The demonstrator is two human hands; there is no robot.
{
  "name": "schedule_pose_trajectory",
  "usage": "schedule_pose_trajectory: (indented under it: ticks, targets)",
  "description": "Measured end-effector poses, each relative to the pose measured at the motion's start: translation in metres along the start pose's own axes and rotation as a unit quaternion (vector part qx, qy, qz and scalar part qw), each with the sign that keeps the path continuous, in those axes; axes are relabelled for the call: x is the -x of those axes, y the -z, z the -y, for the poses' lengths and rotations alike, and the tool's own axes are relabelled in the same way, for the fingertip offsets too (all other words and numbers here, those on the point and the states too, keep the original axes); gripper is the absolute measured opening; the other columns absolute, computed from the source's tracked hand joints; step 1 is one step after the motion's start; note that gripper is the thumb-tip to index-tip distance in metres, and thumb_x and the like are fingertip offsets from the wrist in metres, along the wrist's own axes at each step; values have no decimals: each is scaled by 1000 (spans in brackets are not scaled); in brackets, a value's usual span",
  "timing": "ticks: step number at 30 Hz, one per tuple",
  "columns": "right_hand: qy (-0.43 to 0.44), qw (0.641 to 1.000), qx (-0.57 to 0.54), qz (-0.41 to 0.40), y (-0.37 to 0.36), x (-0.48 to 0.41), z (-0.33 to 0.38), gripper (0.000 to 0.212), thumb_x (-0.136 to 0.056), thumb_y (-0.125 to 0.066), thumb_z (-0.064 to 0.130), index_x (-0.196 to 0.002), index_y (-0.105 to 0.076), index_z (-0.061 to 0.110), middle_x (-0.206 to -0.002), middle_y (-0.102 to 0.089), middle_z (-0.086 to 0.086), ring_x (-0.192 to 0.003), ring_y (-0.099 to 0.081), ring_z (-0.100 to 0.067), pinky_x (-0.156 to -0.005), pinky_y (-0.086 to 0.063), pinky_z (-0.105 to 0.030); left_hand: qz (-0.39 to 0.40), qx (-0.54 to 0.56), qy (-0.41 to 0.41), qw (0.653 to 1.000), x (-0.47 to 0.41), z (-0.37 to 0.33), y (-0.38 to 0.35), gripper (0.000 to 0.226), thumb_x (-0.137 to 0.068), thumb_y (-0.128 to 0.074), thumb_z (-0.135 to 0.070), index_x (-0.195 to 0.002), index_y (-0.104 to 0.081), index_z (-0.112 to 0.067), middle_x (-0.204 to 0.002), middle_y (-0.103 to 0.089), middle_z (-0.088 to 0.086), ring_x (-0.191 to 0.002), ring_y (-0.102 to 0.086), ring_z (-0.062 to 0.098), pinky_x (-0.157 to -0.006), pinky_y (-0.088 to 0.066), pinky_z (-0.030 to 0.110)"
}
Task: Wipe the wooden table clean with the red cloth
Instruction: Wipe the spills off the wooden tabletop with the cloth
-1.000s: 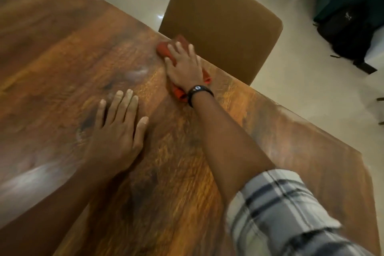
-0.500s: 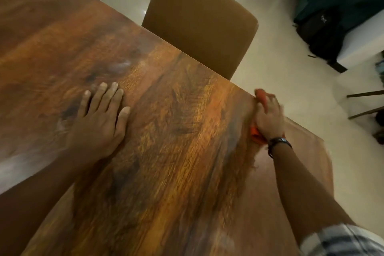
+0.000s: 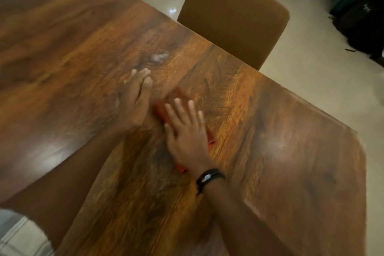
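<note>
Mid-wipe, frame centre. R hand (image 3: 187,137) grip flat, fingers straight, pressing red cloth (image 3: 164,108) onto wooden table (image 3: 291,162). L hand (image 3: 135,103) flat on table just beside cloth, holding nothing. Next, prob: push cloth up-frame to pale smudge (image 3: 159,57), pressure even.

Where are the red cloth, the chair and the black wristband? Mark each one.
red cloth (image 3: 176,93), head view, its uncovered far corner.
chair (image 3: 232,16), head view, middle of the backrest.
black wristband (image 3: 209,177), head view, top of the strap.
</note>
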State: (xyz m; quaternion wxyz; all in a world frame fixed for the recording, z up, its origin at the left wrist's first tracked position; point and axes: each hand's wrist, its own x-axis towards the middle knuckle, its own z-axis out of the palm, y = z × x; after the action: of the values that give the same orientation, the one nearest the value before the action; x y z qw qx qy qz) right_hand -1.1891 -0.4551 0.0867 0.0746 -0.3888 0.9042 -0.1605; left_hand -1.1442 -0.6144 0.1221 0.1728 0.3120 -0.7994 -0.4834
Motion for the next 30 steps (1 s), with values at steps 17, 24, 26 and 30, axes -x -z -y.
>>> schedule_pose_trajectory:
  ticks: [17,24,26,30]
  targets:
    - [-367,927,-37,-76,69,190,-104,52,-106,-35,35,-156,-21,32,-166,-10,2,-154,2,-27,-123,-2,-53,203,-104,-59,972,178,10,6,62,-102,-21,-51,-150,-43,-19,-161,-32,-5,-152,-10,5,-125,-3,32]
    - [12,998,-21,58,-5,255,42,61,-104,-35,32,-158,-8,38,-167,0,12,-155,7,-20,-124,0,-49,177,-105,-9,979,245,5,12,60,-101,-23,-43,-151,-39,-15,-163,-27,-1,-154,-8,8,-127,-6,39]
    - [3,999,-32,40,11,262,1,54,-106,-29,37,-157,-10,41,-166,-1,15,-154,6,-16,-125,-2,-48,177,-108,-7,978,264,0,14,60,-101,-25,-43,-151,-39,-14,-163,-27,-2,-153,-9,7,-127,-6,37]
    - [-214,976,-15,-31,71,284,-137,51,-106,-37,31,-156,-23,36,-165,-10,9,-155,-2,-24,-123,-8,-56,216,-139,-46,965,305,-13,5,51,-108,-27,-37,-153,-36,-15,-164,-23,-4,-153,-7,5,-119,9,13]
